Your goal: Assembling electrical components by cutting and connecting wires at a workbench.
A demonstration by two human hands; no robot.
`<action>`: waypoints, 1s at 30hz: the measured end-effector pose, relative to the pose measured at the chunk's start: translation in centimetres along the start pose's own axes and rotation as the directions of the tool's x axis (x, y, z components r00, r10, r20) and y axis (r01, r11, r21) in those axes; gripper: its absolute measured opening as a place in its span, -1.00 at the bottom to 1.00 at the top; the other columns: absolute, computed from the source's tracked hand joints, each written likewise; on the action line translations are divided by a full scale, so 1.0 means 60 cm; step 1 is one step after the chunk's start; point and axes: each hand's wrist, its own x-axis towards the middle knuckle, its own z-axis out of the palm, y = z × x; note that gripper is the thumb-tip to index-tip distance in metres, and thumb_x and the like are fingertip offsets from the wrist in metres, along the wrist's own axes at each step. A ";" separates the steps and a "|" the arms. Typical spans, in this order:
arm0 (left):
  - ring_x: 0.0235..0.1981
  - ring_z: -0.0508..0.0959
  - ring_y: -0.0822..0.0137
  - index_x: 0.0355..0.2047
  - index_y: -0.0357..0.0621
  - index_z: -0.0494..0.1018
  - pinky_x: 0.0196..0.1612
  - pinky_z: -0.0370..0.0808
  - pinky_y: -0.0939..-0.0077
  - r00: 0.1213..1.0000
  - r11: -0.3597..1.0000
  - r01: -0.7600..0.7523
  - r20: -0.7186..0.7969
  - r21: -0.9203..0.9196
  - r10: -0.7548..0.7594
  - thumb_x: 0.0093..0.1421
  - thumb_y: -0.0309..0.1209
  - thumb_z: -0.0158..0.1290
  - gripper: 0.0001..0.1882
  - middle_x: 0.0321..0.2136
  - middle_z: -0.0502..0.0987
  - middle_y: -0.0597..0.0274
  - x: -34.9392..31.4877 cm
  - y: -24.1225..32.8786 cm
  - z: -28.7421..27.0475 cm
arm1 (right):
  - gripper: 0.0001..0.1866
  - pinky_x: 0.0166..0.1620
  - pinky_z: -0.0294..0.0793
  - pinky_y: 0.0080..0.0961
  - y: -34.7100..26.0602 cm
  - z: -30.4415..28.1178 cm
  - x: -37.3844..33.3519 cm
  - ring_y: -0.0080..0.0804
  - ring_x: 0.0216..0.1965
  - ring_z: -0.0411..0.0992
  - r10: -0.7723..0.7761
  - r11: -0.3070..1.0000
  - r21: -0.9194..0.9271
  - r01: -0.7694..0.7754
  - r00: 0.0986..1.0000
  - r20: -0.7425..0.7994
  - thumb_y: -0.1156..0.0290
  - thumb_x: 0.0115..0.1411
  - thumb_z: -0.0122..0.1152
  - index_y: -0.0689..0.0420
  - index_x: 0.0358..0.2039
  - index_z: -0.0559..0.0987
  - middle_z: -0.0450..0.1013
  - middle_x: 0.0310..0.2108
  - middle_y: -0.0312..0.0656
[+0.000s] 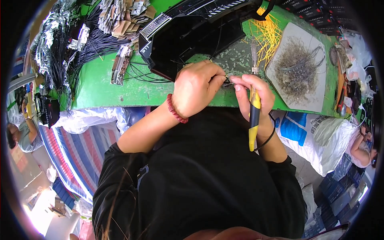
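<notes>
My left hand (199, 82) has thumb and index finger pinched at the table's front edge, around something too small to make out. My right hand (256, 94) has a soldering iron (254, 116) with a yellow and black handle tucked between its fingers, metal end pointing away from me. The right thumb and fingertips come close to the left fingertips, around a tiny dark piece (227, 80) whose kind cannot be told. Just beyond my left hand lies a black plastic housing (180, 44), its hollow side facing me.
The green table (94, 92) holds black cables with metal parts (66, 40) and stacked small parts (120, 18) at left. Thin yellow strips (266, 34) lie at right, beside a pale board (316, 94) with dark crumbs and grey wires. A white sack (320, 136) stands below. Other people are at the sides.
</notes>
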 end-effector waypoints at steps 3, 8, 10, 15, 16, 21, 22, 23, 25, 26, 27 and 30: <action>-0.50 0.54 0.14 -0.47 -0.24 0.51 -0.41 0.45 0.39 1.000 1.000 -0.007 -0.003 0.003 0.007 0.03 -0.57 0.18 -0.94 -0.54 0.52 0.12 0.000 0.001 -0.002 | -0.68 -0.42 0.42 -0.60 0.001 0.000 -0.003 -0.41 -0.45 0.58 -0.015 1.000 -0.012 0.015 1.000 0.015 0.66 0.00 0.28 0.18 -0.19 0.52 0.62 -0.38 -0.19; -0.45 0.54 0.11 -0.48 -0.17 0.50 -0.36 0.46 0.29 1.000 1.000 0.020 -0.005 -0.005 -0.020 0.04 -0.47 0.17 -0.93 -0.53 0.51 0.15 -0.004 -0.001 0.000 | -0.66 -0.39 0.47 -0.59 -0.004 0.006 0.001 -0.41 -0.44 0.58 -0.041 0.999 -0.028 0.043 0.997 0.069 0.67 0.03 0.27 0.21 -0.14 0.51 0.60 -0.41 -0.16; -0.45 0.54 0.11 -0.48 -0.17 0.50 -0.36 0.46 0.29 1.000 1.000 0.012 -0.006 -0.003 -0.012 0.04 -0.47 0.17 -0.93 -0.53 0.51 0.15 -0.004 0.000 0.001 | -0.68 -0.35 0.50 -0.59 -0.008 0.012 -0.011 -0.43 -0.41 0.58 0.103 0.988 0.115 -0.101 0.995 -0.004 0.66 0.08 0.24 0.24 -0.12 0.49 0.59 -0.41 -0.15; -0.45 0.53 0.11 -0.49 -0.15 0.48 -0.36 0.45 0.29 0.997 0.997 -0.071 -0.009 -0.016 0.071 -0.02 -0.51 0.20 -0.90 -0.52 0.50 0.17 0.000 -0.004 0.002 | -0.71 -0.28 0.52 -0.62 -0.008 -0.002 0.000 -0.48 -0.32 0.57 0.333 0.917 0.221 -0.333 0.942 0.037 0.61 0.18 0.19 0.25 -0.06 0.45 0.54 -0.36 -0.12; -0.45 0.53 0.11 -0.49 -0.15 0.48 -0.36 0.45 0.29 0.997 0.997 -0.074 -0.009 -0.020 0.074 -0.02 -0.51 0.20 -0.90 -0.52 0.50 0.17 0.002 -0.006 0.005 | -0.70 -0.30 0.50 -0.64 -0.005 -0.002 0.003 -0.50 -0.33 0.56 0.350 0.909 0.225 -0.351 0.936 0.048 0.60 0.17 0.21 0.22 -0.06 0.45 0.53 -0.41 -0.18; -0.45 0.53 0.11 -0.49 -0.15 0.47 -0.37 0.45 0.27 0.979 0.985 -0.169 -0.108 0.038 0.173 -0.10 -0.56 0.22 -0.85 -0.54 0.48 0.18 0.005 -0.012 0.003 | -0.63 -0.33 0.45 -0.66 -0.006 0.010 0.028 -0.58 -0.42 0.49 0.345 0.915 0.188 -0.357 0.934 0.093 0.60 0.13 0.26 0.20 -0.03 0.46 0.51 -0.48 -0.26; -0.44 0.52 0.11 -0.50 -0.15 0.47 -0.37 0.45 0.27 0.980 0.986 -0.160 -0.108 0.047 0.165 -0.09 -0.54 0.21 -0.86 -0.52 0.48 0.16 -0.001 -0.014 0.002 | -0.61 -0.34 0.43 -0.66 -0.009 0.012 0.033 -0.60 -0.44 0.47 0.343 0.919 0.158 -0.361 0.930 0.133 0.60 0.11 0.27 0.20 -0.02 0.46 0.51 -0.47 -0.26; -0.44 0.52 0.11 -0.52 -0.14 0.47 -0.37 0.46 0.27 0.975 0.985 -0.158 -0.147 0.066 0.166 -0.10 -0.52 0.21 -0.87 -0.52 0.47 0.17 -0.008 -0.016 0.003 | -0.58 -0.34 0.40 -0.66 -0.017 0.017 0.034 -0.62 -0.46 0.42 0.358 0.904 0.196 -0.380 0.923 0.137 0.60 0.09 0.28 0.18 0.00 0.46 0.51 -0.47 -0.26; -0.47 0.50 0.18 -0.53 -0.08 0.47 -0.42 0.44 0.31 0.975 0.954 -0.197 -0.058 0.228 0.215 -0.10 -0.49 0.16 -0.91 -0.55 0.45 0.19 -0.011 -0.008 -0.006 | -0.57 -0.34 0.42 -0.64 -0.024 0.013 0.041 -0.59 -0.43 0.43 0.304 0.945 0.079 -0.317 0.942 0.142 0.56 0.10 0.29 0.20 0.01 0.45 0.50 -0.45 -0.26; -0.46 0.49 0.20 -0.55 -0.05 0.46 -0.42 0.43 0.33 0.965 0.931 -0.237 -0.046 0.279 0.260 -0.08 -0.42 0.13 -0.93 -0.56 0.43 0.23 -0.010 -0.011 -0.003 | -0.58 -0.31 0.43 -0.62 -0.027 0.010 0.039 -0.57 -0.42 0.43 0.358 0.933 -0.013 -0.360 0.923 0.139 0.54 0.12 0.26 0.22 0.01 0.44 0.49 -0.45 -0.26; -0.45 0.51 0.20 -0.54 -0.04 0.46 -0.40 0.44 0.33 0.952 0.936 -0.266 -0.089 0.229 0.293 -0.07 -0.39 0.12 -0.93 -0.56 0.43 0.24 -0.005 -0.014 0.006 | -0.57 -0.27 0.43 -0.60 -0.020 0.010 0.029 -0.54 -0.40 0.42 0.397 0.912 0.071 -0.404 0.913 0.095 0.52 0.13 0.24 0.22 0.03 0.43 0.48 -0.44 -0.25; -0.45 0.50 0.19 -0.59 -0.05 0.42 -0.38 0.44 0.30 0.957 0.972 -0.231 -0.169 0.044 0.236 -0.08 -0.35 0.15 -0.87 -0.55 0.44 0.24 -0.006 -0.015 0.028 | -0.55 -0.26 0.43 -0.54 0.007 -0.014 0.007 -0.46 -0.38 0.39 0.403 0.915 -0.039 -0.402 0.915 0.024 0.47 0.15 0.23 0.26 0.06 0.40 0.45 -0.42 -0.21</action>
